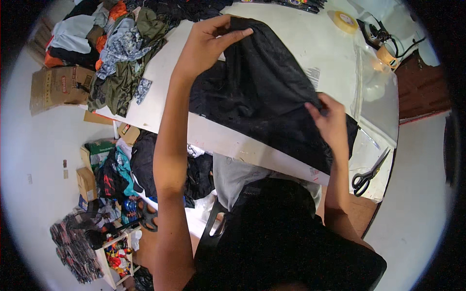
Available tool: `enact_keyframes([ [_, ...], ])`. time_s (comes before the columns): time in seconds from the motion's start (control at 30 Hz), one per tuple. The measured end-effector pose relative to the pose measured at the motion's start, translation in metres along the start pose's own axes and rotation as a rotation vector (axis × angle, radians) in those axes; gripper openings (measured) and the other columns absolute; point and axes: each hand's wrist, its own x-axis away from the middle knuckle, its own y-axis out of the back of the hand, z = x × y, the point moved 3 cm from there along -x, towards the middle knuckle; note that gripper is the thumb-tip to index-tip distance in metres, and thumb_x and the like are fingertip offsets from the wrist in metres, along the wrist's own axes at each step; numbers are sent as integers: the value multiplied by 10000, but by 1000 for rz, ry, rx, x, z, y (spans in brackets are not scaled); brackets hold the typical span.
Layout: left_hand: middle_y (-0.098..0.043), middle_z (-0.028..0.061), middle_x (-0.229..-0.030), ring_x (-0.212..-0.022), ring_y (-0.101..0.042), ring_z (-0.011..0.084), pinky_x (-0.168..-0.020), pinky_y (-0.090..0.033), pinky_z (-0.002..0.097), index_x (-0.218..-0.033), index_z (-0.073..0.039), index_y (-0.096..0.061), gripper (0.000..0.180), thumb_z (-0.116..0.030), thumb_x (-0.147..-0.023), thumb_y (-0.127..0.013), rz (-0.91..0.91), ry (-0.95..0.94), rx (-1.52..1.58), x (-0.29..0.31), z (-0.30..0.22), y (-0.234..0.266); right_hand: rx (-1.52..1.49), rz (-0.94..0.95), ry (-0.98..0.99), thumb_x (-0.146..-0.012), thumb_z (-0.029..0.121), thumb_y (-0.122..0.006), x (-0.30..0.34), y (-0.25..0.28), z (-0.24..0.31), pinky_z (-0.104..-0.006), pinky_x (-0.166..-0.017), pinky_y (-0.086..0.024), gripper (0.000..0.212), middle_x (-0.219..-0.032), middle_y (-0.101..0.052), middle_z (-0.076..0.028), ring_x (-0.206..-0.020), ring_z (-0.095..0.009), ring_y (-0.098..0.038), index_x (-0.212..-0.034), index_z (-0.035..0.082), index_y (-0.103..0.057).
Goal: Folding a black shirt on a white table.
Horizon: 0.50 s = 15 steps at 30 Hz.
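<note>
A black garment lies spread over the white table, its near part hanging past the front edge. At its far left corner, my left hand pinches the cloth between thumb and fingers, with the arm stretched out. My right hand grips the garment's right side, thumb and fingers closed on the fabric. Between the two hands the upper edge of the cloth runs in a raised, curved line. What kind of garment it is cannot be made out. Black-handled scissors rest to the right of my right hand.
A pile of camouflage, grey and orange clothes covers the table's far left, above a cardboard box. A tape roll and a tape dispenser sit at the far right. Below the table, left, are more clothes and a wooden rack.
</note>
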Motion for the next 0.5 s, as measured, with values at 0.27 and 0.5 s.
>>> enact_keyframes([
  [0.27, -454, -57, -689, -681, -447, 20, -603, -406, 200, -884, 11, -664, 117, -88, -895, -726, -130, -74, 68, -6, 7, 13, -186, -237, 67, -808, -20, -730, 23, 28, 9, -251, -702, -473, 207, -810, -655, -77, -709, -113, -568, -1001, -43, -662],
  [0.5, -707, 67, -912, -826, -617, 113, -771, -497, 270, -985, 20, -698, 170, -90, -860, -733, 57, -71, -6, -2, -14, -21, 43, -68, 72, -718, 80, -839, 14, 24, 10, -335, -831, -516, 462, -1011, -691, -141, -890, -232, -649, -1128, -16, -646],
])
